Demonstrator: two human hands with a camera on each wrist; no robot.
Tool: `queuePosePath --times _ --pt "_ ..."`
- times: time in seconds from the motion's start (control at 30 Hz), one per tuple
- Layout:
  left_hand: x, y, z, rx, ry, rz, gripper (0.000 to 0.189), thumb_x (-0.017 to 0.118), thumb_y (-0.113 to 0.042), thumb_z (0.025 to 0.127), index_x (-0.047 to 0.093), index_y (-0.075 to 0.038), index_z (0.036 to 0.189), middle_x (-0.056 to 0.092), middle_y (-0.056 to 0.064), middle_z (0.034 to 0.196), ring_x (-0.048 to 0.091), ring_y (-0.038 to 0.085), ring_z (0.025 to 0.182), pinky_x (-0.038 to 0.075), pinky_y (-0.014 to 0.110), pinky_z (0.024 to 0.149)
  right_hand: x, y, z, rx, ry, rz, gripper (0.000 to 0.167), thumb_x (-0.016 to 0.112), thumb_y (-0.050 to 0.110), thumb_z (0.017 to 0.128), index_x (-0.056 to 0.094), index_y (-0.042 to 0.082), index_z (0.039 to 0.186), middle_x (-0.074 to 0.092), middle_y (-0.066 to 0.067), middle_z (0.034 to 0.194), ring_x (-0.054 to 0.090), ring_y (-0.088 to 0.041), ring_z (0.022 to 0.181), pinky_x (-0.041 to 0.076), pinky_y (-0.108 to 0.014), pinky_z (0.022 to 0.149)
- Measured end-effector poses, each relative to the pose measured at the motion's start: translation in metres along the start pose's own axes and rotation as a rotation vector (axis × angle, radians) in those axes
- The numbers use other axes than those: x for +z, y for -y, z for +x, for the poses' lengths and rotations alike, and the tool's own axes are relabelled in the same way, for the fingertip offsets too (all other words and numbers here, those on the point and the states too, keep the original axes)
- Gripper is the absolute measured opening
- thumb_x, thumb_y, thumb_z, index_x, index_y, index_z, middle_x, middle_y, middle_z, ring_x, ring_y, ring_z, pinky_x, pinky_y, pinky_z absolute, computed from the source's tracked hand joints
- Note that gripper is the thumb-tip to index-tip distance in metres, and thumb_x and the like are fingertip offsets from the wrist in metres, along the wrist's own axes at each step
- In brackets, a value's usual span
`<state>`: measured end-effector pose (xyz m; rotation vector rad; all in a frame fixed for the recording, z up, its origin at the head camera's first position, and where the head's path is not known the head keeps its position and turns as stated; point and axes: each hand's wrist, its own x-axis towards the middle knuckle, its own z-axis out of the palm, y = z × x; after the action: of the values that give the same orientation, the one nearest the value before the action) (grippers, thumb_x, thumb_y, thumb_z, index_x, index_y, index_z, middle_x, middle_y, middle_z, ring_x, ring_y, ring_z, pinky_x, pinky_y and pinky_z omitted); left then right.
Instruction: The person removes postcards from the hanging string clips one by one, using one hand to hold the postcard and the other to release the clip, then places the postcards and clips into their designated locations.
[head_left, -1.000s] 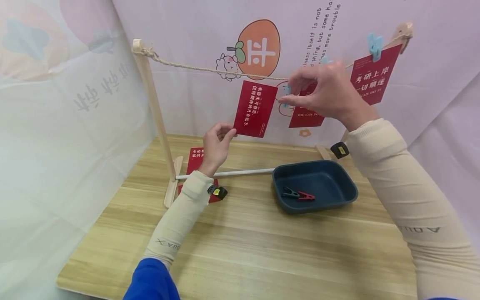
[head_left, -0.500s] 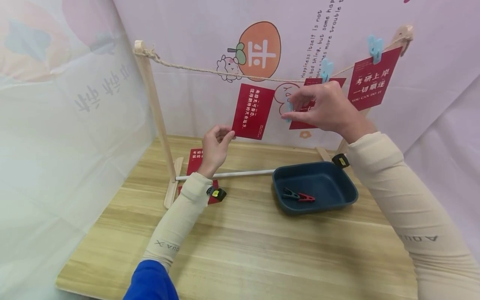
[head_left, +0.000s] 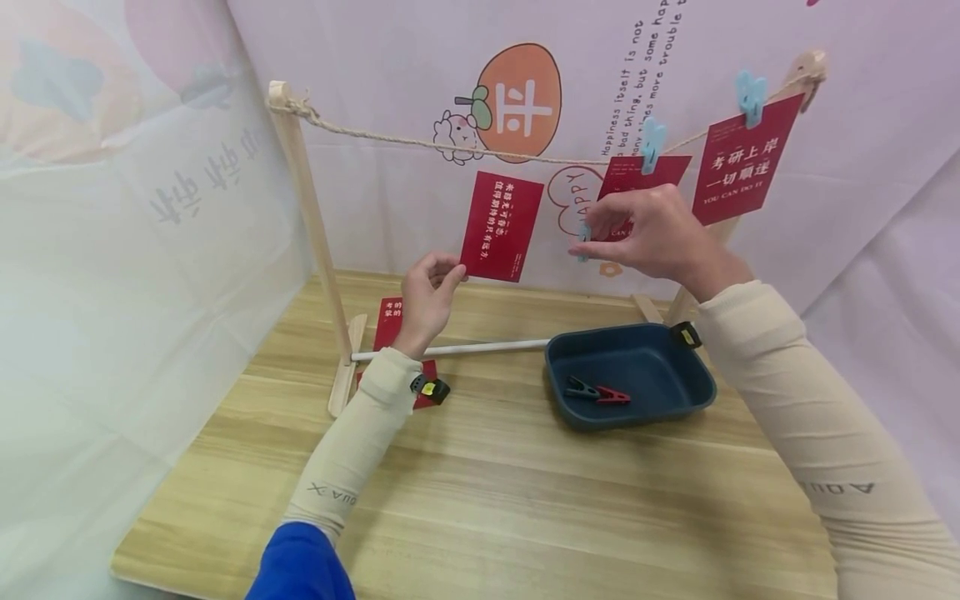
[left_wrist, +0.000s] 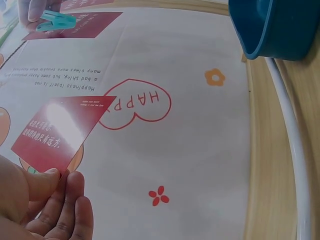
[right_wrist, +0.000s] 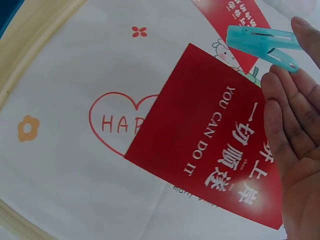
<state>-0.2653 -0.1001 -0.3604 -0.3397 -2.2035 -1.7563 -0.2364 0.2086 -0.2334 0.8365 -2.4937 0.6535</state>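
My left hand (head_left: 427, 300) pinches a red card (head_left: 501, 227) by its lower left corner, between thumb and fingers. The card hangs in the air just below the rope (head_left: 420, 143). To the right, my right hand (head_left: 652, 229) holds a light blue clothespin (right_wrist: 260, 44) between thumb and fingertips, apart from the card. Behind that hand, a second red card (head_left: 667, 171) hangs from the rope by a blue clothespin (head_left: 652, 145). Farther right hangs another red card (head_left: 746, 162), under its own blue clothespin (head_left: 751, 97).
The rope runs between wooden posts (head_left: 307, 200) joined low down by a white rod (head_left: 487, 346). A dark blue tub (head_left: 645, 412) holds a dark clothespin (head_left: 580, 387) and a red clothespin (head_left: 613, 395). Red cards (head_left: 388, 323) lie on the wooden table (head_left: 525, 500) beside the left post.
Both hands have lowered slightly, the left one also shifting a little left with its card. The right hand still holds its clothespin, and the clothespin on the second card has come into view.
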Motion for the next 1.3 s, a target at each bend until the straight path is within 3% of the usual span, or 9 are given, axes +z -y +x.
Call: queuePosePath --times 0.13,0.37,0.63,1.03,1.3 --pt "-0.002 0.002 -0.001 -0.010 0.002 -0.003 0.021 0.068 -0.013 0.104 0.070 0.001 0.119 0.076 0.020 0.114 0.074 0.036 0.108 0.061 0.040 0.098 0.002 -0.003 -0.004 -0.005 0.010 0.021 0.037 0.095 0.022 0.079 0.081 0.007 0.109 0.083 -0.008 0.101 0.079 -0.022 0.087 0.053 -0.006 0.078" --pt "-0.004 0.005 -0.001 -0.026 -0.001 -0.008 0.021 0.068 -0.013 0.104 0.070 0.001 0.118 0.076 0.021 0.113 0.073 0.041 0.110 0.060 0.033 0.095 0.008 -0.008 -0.011 0.022 0.045 0.037 0.033 0.094 0.023 0.080 0.081 0.008 0.107 0.083 -0.008 0.099 0.079 -0.023 0.086 0.059 -0.014 0.077" --pt "-0.006 0.008 -0.002 -0.018 -0.013 0.008 0.021 0.069 -0.011 0.103 0.070 0.004 0.117 0.076 0.024 0.110 0.074 0.040 0.107 0.060 0.036 0.094 0.014 -0.015 -0.022 0.055 0.082 0.031 0.033 0.094 0.024 0.080 0.081 0.008 0.106 0.082 -0.010 0.100 0.079 -0.026 0.087 0.067 -0.048 0.081" --pt "-0.008 0.012 -0.003 -0.037 -0.014 0.021 0.021 0.069 -0.012 0.103 0.070 0.003 0.118 0.076 0.022 0.112 0.075 0.035 0.105 0.061 0.040 0.097 0.020 -0.022 -0.034 0.091 0.123 0.033 0.031 0.094 0.028 0.080 0.082 0.011 0.104 0.083 -0.008 0.101 0.079 -0.029 0.093 0.067 -0.049 0.082" --pt "-0.009 0.016 -0.003 -0.044 -0.011 0.022 0.019 0.068 -0.009 0.103 0.070 0.004 0.117 0.076 0.023 0.110 0.075 0.036 0.105 0.061 0.042 0.097 0.023 -0.032 -0.043 0.084 0.131 0.021 0.032 0.095 0.026 0.079 0.082 0.009 0.104 0.082 -0.008 0.097 0.080 -0.026 0.088 0.067 -0.049 0.082"
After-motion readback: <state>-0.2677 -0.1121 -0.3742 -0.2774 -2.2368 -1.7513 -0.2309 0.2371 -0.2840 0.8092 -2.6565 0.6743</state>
